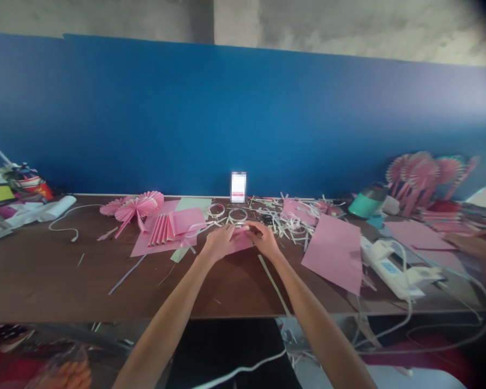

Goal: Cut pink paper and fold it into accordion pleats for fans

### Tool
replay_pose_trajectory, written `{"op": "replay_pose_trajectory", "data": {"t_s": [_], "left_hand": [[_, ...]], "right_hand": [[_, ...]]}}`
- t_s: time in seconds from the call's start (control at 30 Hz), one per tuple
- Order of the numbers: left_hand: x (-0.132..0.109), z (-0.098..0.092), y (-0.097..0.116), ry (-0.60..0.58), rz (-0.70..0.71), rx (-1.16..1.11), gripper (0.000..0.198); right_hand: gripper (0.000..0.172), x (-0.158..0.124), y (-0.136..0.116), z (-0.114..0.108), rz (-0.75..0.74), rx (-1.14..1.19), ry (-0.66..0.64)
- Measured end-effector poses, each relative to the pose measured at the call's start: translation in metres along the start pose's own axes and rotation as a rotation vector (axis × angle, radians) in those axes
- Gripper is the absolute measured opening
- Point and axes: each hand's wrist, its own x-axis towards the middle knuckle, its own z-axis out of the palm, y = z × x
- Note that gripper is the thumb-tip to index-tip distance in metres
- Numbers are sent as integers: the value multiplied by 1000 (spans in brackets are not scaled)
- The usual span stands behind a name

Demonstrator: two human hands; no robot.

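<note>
A small piece of pink paper (240, 244) lies on the table in front of me, partly folded along its far edge. My left hand (220, 241) grips its left side with the fingers closed. On the other side, my right hand (264, 240) pinches the folded edge with thumb and fingertips. Just beyond my hands are two rolls of tape, one (238, 215) close behind the fold and another (216, 210) farther left. To the left, a pleated pink strip (162, 229) rests on flat pink sheets beside several pink paper fans (135, 212).
A lit phone (238, 187) stands against the blue partition (243, 119). White paper shreds (294, 227) heap at right, beside a large pink sheet (335, 249). A power strip (391, 270) with cables lies farther right, near another person's hand (470, 243).
</note>
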Motion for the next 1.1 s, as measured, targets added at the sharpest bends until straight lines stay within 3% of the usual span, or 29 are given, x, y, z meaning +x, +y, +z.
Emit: {"op": "replay_pose_trajectory", "data": {"t_s": [0.27,0.47,0.73,1.1], "left_hand": [[-3,-2,8,-74,-23,33,44],[-6,-8,10,-98,-23,16,46],[-6,-7,11,-97,-72,5,48],[-3,2,5,-53,-66,-45,46]], "right_hand": [[31,0,-4,0,65,160,-35],[22,0,-1,-2,104,229,-51],[32,0,-8,-4,68,140,-107],[31,2,-4,-1,51,57,-43]]}}
